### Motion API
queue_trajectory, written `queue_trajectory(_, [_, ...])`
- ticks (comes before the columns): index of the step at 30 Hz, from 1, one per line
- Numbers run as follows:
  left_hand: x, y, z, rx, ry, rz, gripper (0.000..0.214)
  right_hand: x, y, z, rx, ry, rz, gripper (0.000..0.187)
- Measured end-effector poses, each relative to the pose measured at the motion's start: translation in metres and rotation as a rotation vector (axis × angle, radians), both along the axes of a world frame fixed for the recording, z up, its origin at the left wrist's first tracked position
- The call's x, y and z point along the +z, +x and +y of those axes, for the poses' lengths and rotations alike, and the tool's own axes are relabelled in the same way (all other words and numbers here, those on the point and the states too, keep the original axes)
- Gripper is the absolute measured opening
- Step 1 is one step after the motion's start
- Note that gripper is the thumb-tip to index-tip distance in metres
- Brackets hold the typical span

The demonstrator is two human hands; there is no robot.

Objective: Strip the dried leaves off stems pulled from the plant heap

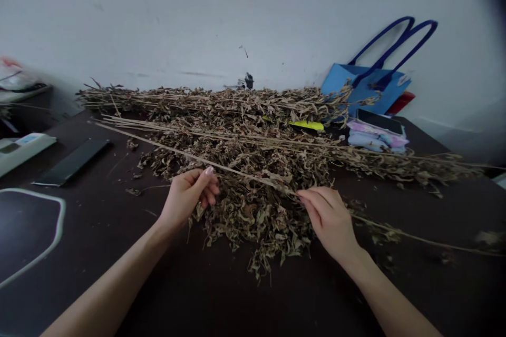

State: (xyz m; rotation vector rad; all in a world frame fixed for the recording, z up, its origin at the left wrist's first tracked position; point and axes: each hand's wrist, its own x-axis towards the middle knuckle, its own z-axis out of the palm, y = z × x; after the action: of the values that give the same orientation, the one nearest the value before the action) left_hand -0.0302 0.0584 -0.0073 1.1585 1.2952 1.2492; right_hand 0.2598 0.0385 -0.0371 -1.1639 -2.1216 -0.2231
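Note:
A long dried plant stem [237,172] runs slantwise over a heap of dried, curled leaves [253,221]. My right hand [328,216] pinches this stem between thumb and fingers; its leafy end passes out to the right beyond the hand. My left hand [185,195] is just below the stem, over the left side of the heap. Its fingers are curled in with the thumb against them, and whatever they hold, if anything, is hidden. More dried stems [185,129] lie behind, their bare ends to the left and leafy ends to the right.
A thick bundle of dried plants [205,100] lies along the wall. A blue bag [363,81] stands at back right, near a phone [381,121] on folded cloth [375,139]. On the left are a dark flat slab [73,162], a white device [23,150] and a white-rimmed object [61,216].

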Motion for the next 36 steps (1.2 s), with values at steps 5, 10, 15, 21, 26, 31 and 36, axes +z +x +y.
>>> queue_trajectory(5, [0.000, 0.009, -0.009, -0.105, -0.083, -0.004, 0.029, 0.004, -0.006, -0.006, 0.036, 0.019, 0.025, 0.019])
queue_trajectory(10, [0.002, 0.030, -0.025, -0.212, -0.091, -0.199, 0.021, 0.007, -0.016, -0.014, 0.102, 0.039, 0.017, 0.024])
queue_trajectory(15, [-0.002, 0.040, -0.031, -0.254, -0.115, -0.275, 0.019, 0.007, -0.022, -0.017, 0.139, 0.019, 0.000, 0.026])
queue_trajectory(21, [-0.011, 0.040, -0.029, -0.218, -0.061, -0.297, 0.014, 0.006, -0.023, -0.019, 0.139, -0.014, -0.021, 0.029])
queue_trajectory(26, [-0.012, 0.032, -0.020, -0.110, -0.054, -0.390, 0.013, 0.014, -0.019, -0.020, 0.156, 0.041, 0.031, 0.038])
queue_trajectory(31, [-0.009, 0.023, -0.013, -0.039, -0.024, -0.415, 0.014, 0.024, -0.003, -0.015, 0.046, 0.098, 0.063, 0.034])
queue_trajectory(36, [-0.009, 0.018, -0.010, 0.010, 0.016, -0.382, 0.014, 0.030, 0.010, -0.009, -0.007, 0.055, 0.015, 0.026])
